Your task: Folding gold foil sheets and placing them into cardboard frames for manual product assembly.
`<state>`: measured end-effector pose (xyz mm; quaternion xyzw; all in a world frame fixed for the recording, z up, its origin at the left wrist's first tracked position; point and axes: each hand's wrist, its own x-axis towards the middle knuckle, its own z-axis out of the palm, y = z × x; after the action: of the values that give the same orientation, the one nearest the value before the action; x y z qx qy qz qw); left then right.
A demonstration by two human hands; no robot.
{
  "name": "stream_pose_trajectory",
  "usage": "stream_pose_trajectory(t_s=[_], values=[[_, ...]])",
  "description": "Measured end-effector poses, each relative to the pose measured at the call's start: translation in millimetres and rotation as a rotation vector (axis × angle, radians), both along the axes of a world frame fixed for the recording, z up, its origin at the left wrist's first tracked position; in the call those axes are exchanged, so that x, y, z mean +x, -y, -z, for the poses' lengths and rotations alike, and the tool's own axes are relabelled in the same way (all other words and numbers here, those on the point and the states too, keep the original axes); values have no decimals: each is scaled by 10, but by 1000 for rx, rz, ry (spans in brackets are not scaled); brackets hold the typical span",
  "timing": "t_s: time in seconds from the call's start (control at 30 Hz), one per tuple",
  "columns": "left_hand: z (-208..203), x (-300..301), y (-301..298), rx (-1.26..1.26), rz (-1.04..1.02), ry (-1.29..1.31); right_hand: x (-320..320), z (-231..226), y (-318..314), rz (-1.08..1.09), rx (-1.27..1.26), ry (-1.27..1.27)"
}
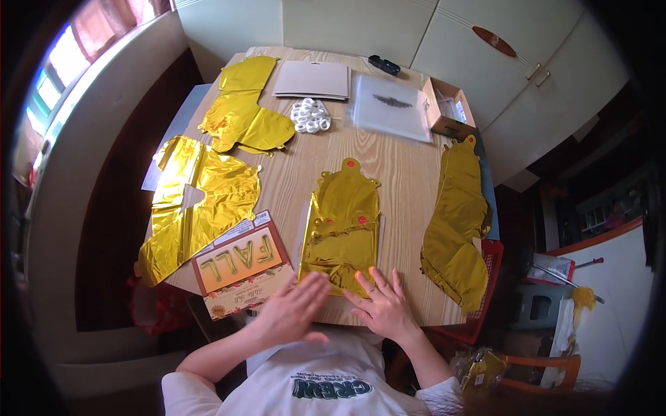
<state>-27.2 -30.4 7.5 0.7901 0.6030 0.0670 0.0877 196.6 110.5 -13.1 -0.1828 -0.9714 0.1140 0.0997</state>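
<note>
From my end of the feed, I see the left forearm slanting in from the lower left of the frame, its wrist nearly straight, while the right forearm angles up and inward from the lower right.

The left hand is flat, palm down, fingers straight and lying close together, thumb held out below. Its fingertips overlap the lower left corner of the folded gold foil; I can't tell whether they press on it. The right hand is spread, its fingers fanned over the foil's lower right corner, and I make out no pinch in either hand.

The foil lies flat just below the centre of the frame, on the wooden table. Left of it, near the left hand, I have a printed card, partly beneath another gold foil piece.
</note>
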Motion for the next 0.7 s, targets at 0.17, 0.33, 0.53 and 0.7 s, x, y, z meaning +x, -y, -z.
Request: stream_pose_trajectory(t_s=[0.17, 0.33, 0.53, 0.7], values=[[130, 298, -51, 31, -17, -14, 20, -19, -13, 4, 1, 19], [62, 236, 62, -31, -85, -120, 18, -17, -11, 5, -33, 27], [88, 136, 147, -21, -121, -177, 76, -23, -36, -17, 27, 42], [55, 104, 156, -40, -152, -188, 151, -23, -49, -4, 34, 69]])
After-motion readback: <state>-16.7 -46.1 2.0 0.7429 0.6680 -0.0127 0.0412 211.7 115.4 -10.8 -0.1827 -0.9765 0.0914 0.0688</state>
